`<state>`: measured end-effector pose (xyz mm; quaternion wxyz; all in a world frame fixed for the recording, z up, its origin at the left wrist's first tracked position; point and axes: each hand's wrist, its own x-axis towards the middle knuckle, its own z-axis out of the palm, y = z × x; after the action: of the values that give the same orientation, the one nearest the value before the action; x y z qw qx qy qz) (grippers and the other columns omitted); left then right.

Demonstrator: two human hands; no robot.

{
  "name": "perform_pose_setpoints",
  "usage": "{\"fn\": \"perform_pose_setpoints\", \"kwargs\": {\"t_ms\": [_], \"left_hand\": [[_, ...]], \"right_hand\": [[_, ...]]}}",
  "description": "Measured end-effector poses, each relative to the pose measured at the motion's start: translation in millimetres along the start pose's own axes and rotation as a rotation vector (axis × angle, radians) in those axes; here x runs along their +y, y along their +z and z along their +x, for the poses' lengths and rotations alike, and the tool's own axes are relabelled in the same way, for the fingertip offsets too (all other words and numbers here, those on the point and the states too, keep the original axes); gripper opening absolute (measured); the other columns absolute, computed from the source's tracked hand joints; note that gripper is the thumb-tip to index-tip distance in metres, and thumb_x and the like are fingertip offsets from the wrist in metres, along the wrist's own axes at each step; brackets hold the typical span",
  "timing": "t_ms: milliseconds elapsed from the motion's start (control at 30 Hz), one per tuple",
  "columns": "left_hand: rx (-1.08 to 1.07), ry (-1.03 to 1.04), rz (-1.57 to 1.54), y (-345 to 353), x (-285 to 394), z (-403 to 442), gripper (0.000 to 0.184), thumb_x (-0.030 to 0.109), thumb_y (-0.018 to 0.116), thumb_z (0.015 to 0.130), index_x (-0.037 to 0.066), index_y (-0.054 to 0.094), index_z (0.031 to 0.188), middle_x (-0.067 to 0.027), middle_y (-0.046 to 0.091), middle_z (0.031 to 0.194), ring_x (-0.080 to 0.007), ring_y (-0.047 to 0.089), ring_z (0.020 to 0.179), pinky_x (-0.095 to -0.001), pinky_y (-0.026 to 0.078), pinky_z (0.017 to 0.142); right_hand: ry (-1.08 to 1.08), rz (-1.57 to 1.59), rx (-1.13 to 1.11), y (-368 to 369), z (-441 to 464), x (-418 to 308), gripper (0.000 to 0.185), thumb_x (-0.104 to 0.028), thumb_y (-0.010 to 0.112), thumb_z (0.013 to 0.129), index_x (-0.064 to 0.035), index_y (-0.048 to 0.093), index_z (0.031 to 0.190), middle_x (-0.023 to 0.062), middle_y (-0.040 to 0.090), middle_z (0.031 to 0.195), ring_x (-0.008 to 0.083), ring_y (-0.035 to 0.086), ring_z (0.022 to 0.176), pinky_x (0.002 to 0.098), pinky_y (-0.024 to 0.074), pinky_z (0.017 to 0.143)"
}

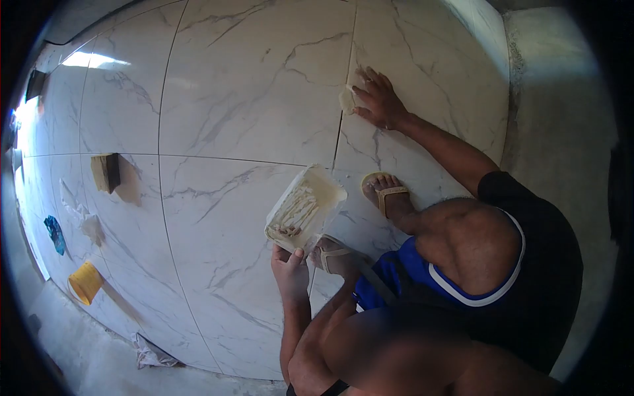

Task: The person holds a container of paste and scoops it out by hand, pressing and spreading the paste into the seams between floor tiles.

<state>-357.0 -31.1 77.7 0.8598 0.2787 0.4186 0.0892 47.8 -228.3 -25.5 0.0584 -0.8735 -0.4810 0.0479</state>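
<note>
My left hand (290,267) grips the lower end of a white tray (333,195), with its thumb over the rim. Streaks of pale paste (296,210) lie in the tray. My right hand (378,99) is stretched out over the marble-look floor tiles (244,105), fingers spread, beside a dark joint between two tiles. At its fingertips a small pale pad (347,101) lies on the joint; whether the fingers grip it or only touch it is hard to tell.
My sandalled feet (388,191) are on the tiles between my hands. To the left are a block (105,173), a crumpled plastic bag (86,221), a blue wrapper (55,235) and a yellow container (86,282). A cloth (152,353) lies at the lower left edge.
</note>
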Motion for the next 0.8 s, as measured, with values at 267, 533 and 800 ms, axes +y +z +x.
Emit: {"fn": "perform_pose_setpoints", "kwargs": {"t_ms": [267, 533, 800], "left_hand": [[0.044, -0.005, -0.007, 2.5, 0.3, -3.4, 0.078, 0.019, 0.087, 0.076, -0.006, 0.046, 0.137, -0.0169, 0.059, 0.133, -0.0288, 0.060, 0.121, -0.0419, 0.048, 0.103], [0.038, -0.017, -0.061, 0.2, -1.9, -3.9, 0.073, 0.014, 0.084, 0.078, -0.006, 0.046, 0.137, -0.0174, 0.058, 0.133, -0.0288, 0.060, 0.121, -0.0421, 0.047, 0.104], [0.017, -0.013, -0.065, -8.0, -7.0, -2.3, 0.072, 0.014, 0.082, 0.080, -0.003, 0.044, 0.138, -0.0168, 0.057, 0.134, -0.0303, 0.059, 0.123, -0.0438, 0.049, 0.105]], "right_hand": [[0.024, -0.085, -0.101, 0.0, -1.4, 2.3, 0.069, -0.056, 0.054, 0.095, -0.0105, 0.047, 0.146, 0.0225, 0.019, 0.162, 0.0449, 0.015, 0.149, 0.0616, 0.0161, 0.119], [-0.031, -0.094, -0.180, 12.7, -19.2, -7.9, 0.077, -0.066, 0.044, 0.095, -0.0125, 0.043, 0.150, 0.0246, 0.013, 0.163, 0.0475, 0.006, 0.151, 0.0663, 0.0093, 0.118], [-0.031, -0.090, -0.199, 18.4, -33.5, -26.7, 0.081, -0.070, 0.043, 0.094, -0.0125, 0.043, 0.150, 0.0252, 0.009, 0.163, 0.0501, 0.004, 0.150, 0.0700, 0.0082, 0.116]]}}
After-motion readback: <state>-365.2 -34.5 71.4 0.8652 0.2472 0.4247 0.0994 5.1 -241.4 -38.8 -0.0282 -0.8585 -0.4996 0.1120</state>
